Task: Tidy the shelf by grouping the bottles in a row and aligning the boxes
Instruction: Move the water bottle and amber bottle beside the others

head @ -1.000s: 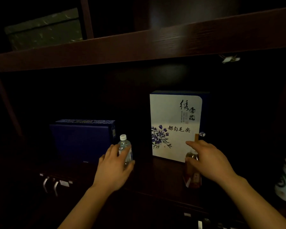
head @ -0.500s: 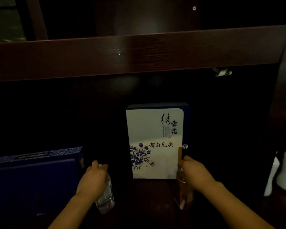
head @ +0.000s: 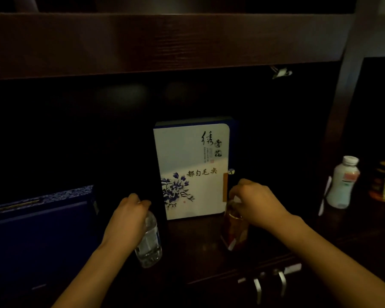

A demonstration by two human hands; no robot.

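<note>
Bottles both gripped now: left hand [head: 126, 221] clamps the water bottle [head: 149, 243] top, newly tilted; right hand [head: 256, 201] clamps the amber bottle [head: 233, 232]. Grouping with right-side bottles [head: 342, 183] looks next.

Left grip [head: 125, 221] round clear water bottle [head: 150, 245], right grip [head: 258, 203] round amber bottle [head: 233, 234], white box [head: 191, 170] just behind

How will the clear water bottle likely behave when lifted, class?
The clear water bottle looks small, thin plastic: probably light, slightly squashy. The left hand grips only its top and it leans, so it may tip when set down.
</note>
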